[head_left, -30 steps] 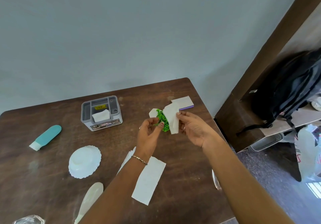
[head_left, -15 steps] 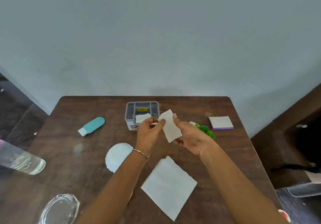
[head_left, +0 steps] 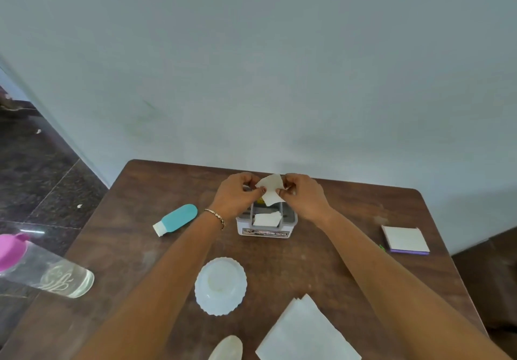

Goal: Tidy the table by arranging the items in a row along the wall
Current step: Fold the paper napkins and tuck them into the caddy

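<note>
Paper slip [head_left: 270, 189] sits pinched between your left hand [head_left: 237, 196] and right hand [head_left: 303, 196], both grips closed on it, held directly above the grey organizer box [head_left: 265, 221] near the surface's far edge. Its free end points down toward the box, so lowering likely tucks it in.

A plain home room, judging by the worn wooden tabletop [head_left: 335, 261] pushed against a bare pale wall [head_left: 279, 66] beside a dark stone-tiled floor [head_left: 36, 180].
</note>
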Motion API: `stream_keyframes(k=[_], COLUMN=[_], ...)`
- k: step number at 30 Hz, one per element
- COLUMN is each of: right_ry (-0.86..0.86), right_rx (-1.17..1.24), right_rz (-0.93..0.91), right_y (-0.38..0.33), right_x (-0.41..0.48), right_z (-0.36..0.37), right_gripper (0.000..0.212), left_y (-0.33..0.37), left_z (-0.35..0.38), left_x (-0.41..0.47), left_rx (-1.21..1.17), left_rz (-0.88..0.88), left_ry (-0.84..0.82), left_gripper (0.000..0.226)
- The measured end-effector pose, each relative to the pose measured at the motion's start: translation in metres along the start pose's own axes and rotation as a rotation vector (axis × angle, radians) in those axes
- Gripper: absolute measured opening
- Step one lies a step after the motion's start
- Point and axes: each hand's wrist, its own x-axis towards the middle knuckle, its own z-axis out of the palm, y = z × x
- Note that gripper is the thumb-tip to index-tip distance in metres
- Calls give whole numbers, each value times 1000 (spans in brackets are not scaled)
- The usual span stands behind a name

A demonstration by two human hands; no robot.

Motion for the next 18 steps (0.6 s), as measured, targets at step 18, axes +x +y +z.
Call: stream_keyframes(k=[18], right_ry=[91], right_rx=[-393], right_rz=[-132], right_y=[4], right_x=[13], right_z=[35], right_gripper=[19], left_y=[-25], left_z=[3], left_x=[23], left_rx=[159], left_rz=[105], left_ry=[17], left_gripper=[19])
